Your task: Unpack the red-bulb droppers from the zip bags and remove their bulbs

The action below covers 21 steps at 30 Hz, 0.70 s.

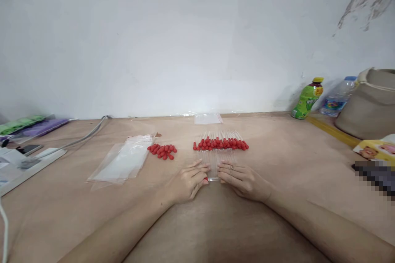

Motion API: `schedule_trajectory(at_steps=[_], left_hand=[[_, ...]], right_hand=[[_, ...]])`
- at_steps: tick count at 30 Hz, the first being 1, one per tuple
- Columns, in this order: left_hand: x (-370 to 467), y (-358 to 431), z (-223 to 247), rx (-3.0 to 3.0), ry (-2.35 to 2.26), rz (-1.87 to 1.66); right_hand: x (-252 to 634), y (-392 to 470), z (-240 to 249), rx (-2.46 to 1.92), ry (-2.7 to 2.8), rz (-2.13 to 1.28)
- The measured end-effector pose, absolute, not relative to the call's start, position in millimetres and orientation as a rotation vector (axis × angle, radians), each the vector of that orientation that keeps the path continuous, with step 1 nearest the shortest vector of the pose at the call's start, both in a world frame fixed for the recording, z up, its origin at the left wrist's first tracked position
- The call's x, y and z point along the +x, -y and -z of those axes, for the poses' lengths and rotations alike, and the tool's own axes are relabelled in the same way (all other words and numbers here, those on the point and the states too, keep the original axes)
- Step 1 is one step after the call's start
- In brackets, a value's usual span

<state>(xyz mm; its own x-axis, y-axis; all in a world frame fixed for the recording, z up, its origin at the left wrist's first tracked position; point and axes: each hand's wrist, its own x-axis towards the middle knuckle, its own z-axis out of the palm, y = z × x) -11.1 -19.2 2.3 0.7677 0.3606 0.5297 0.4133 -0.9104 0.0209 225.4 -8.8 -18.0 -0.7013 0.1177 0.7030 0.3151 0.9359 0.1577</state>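
Observation:
A glass dropper (212,179) with a red rubber bulb lies crosswise between my hands, close to the front of me. My left hand (193,178) pinches its bulb end, and the bulb shows by the thumb. At the tube's other end my right hand (243,178), with a ring on one finger, closes on it. The fingers of both hands stretch forward over clear tubes lying lengthwise on the table. Just beyond, a row of red-bulbed droppers (220,144) has tubes pointing toward the wall and toward me. Several loose red bulbs (162,151) are heaped to the left.
Clear plastic bags (123,160) lie left of the loose bulbs, and another bag (208,118) rests by the wall. A power strip with a cable (83,136) is at far left. On the right stand a green bottle (305,100), a water bottle (336,98) and a bucket (367,107).

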Motion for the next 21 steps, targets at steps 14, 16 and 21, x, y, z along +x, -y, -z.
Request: schedule_trajectory(at_steps=[14, 16, 21], left_hand=[[-68, -14, -34, -2.212, 1.381, 1.196], [-83, -25, -44, -2.105, 1.582, 1.232], [-118, -39, -62, -2.088, 2.045, 1.072]], right_hand=[[229, -4, 3, -0.901, 2.146, 0.085], [221, -4, -2, -0.931, 2.127, 0.010], [201, -12, -5, -0.930, 2.059, 0.022]])
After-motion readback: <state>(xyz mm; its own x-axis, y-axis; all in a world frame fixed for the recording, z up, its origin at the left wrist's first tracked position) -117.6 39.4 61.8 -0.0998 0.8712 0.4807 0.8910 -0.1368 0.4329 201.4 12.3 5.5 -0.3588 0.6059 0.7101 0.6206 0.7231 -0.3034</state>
